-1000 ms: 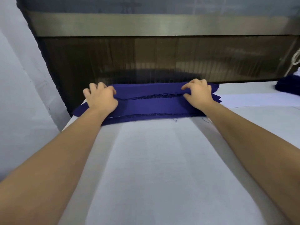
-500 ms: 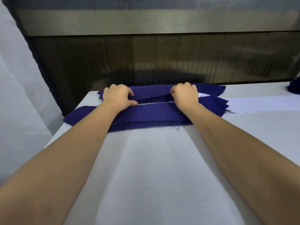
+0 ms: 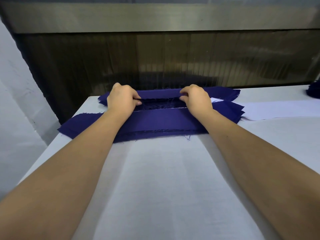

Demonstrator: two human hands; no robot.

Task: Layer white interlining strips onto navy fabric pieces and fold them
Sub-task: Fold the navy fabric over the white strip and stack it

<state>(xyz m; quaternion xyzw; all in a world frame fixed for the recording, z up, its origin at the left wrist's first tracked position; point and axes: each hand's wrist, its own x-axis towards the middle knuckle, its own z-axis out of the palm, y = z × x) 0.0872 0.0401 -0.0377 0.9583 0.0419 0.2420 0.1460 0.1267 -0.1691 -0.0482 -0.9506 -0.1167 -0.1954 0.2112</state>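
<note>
White cloth covers the table [image 3: 164, 179], which runs from the near edge of view to a dark ribbed panel [image 3: 173, 58] at the far side, with a dull metal band [image 3: 155, 16] above it. On the left a pale wall [image 3: 15, 101] stands close along the table's slanting left edge.

Across the far part of the table lie the navy fabric pieces [image 3: 155, 122], stacked lengthwise left to right with frayed threads along the near edge. The stack's left end reaches the table's left edge; its right end fans out in several layers. Its far portion is turned over into a rolled band just short of the panel.

The left hand [image 3: 121, 101] and the right hand [image 3: 196, 99] both sit on that band, fingers curled and thumbs beneath, pinching its near edge, a short gap between them.

From under the stack's right end a white interlining strip [image 3: 277, 110] extends flat to the right. Another navy pile [image 3: 314, 90] shows at the far right, cut off by the frame.

Between the forearms and toward the near side, the cloth lies bare and broad.
</note>
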